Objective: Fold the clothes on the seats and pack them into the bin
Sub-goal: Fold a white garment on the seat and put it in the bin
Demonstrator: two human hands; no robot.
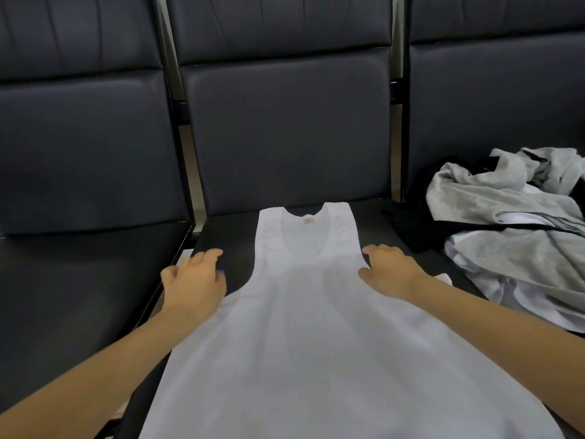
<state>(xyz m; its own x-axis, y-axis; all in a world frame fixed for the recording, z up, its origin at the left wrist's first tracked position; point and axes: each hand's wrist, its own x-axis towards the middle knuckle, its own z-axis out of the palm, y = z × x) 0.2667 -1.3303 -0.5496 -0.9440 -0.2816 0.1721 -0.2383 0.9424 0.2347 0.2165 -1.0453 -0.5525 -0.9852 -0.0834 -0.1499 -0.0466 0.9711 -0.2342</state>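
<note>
White tank top (pixel 304 327) lies spread flat on the middle seat (pixel 228 248), neck toward the backrest. Left hand (pixel 194 280) and right hand (pixel 391 269) rest at its armhole edges, each grip released, fingers relaxed. Crumpled grey clothes (pixel 512 236) sit on the right seat.

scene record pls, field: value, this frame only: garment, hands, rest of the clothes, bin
garment: white tank top, spread flat on the middle seat, neckline toward the backrest
left hand: at the top's left edge under the armhole, fingers loosely curled, grip unclear
right hand: at the top's right edge under the armhole, grip unclear
unfolded pile: grey, white and black clothes heaped on the right seat
fold state: no fold made yet
bin: not in view
</note>
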